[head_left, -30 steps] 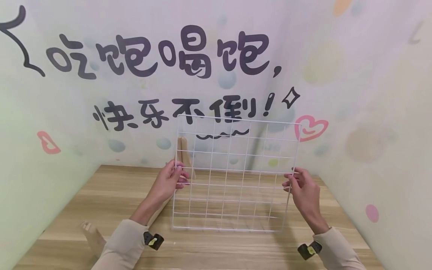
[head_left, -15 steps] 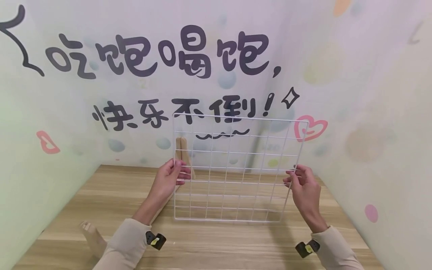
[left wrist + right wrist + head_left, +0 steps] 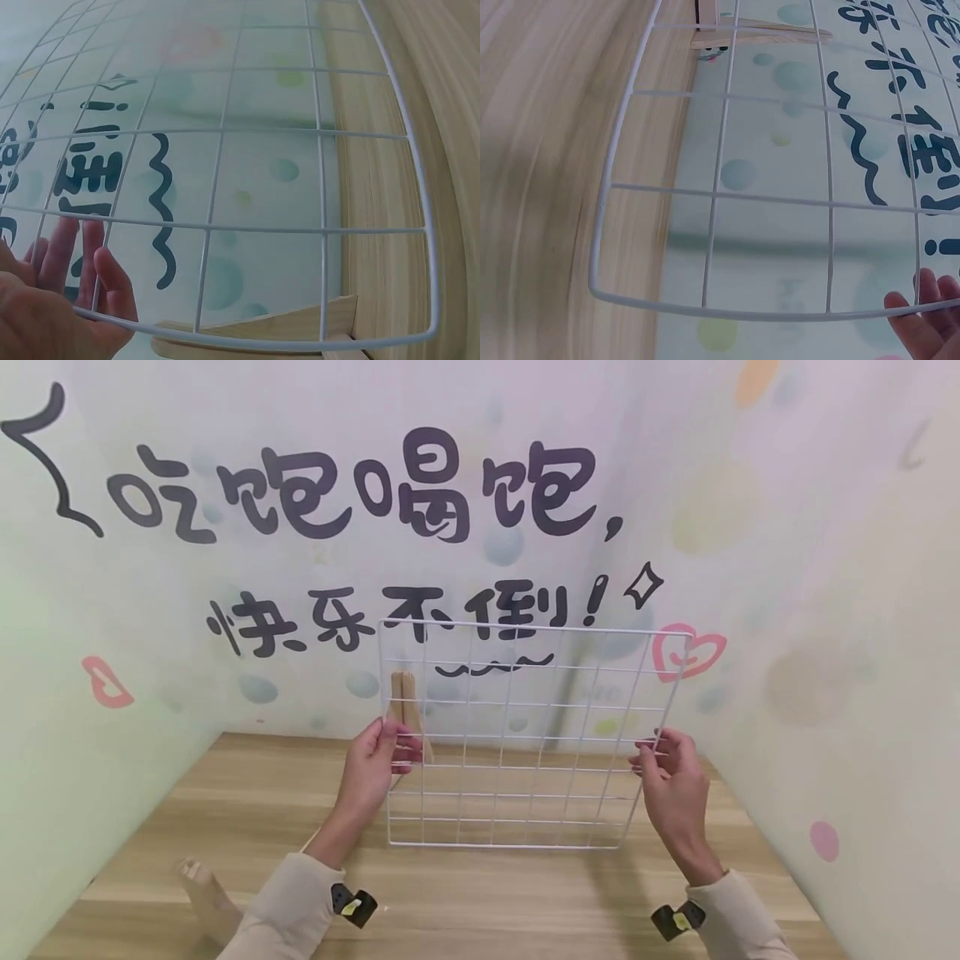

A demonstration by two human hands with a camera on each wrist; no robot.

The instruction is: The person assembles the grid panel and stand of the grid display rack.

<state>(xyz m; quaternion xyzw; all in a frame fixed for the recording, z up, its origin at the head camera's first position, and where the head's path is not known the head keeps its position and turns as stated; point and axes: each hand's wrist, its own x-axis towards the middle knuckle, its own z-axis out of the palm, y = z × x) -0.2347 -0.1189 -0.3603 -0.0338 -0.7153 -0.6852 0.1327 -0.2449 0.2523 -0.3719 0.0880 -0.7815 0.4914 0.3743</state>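
Observation:
A white wire grid panel (image 3: pixel 540 767) is held up in front of me, its top edge leaning toward me. My left hand (image 3: pixel 371 768) grips its left side, thumb at the near side and fingers behind the wires. On the opposite side, my right hand (image 3: pixel 675 789) pinches the edge wire between thumb and fingers. In the left wrist view the left fingers (image 3: pixel 112 285) show through the mesh. The right fingertips (image 3: pixel 922 315) appear at the edge wire in the right wrist view. Behind the left hand stands a pale wooden piece (image 3: pixel 402 689), seen partly through the grid.
A wood-grain table (image 3: pixel 480 902) lies below the panel. Another pale wooden piece (image 3: pixel 206 893) sits at the left front, partly hidden by the left sleeve (image 3: pixel 288 902). Printed walls (image 3: pixel 840 610) enclose the table at the back and both sides.
The panel has tilted: its top edge has come nearer to me and its bottom edge has swung up and away. Both hands have kept hold and moved only slightly.

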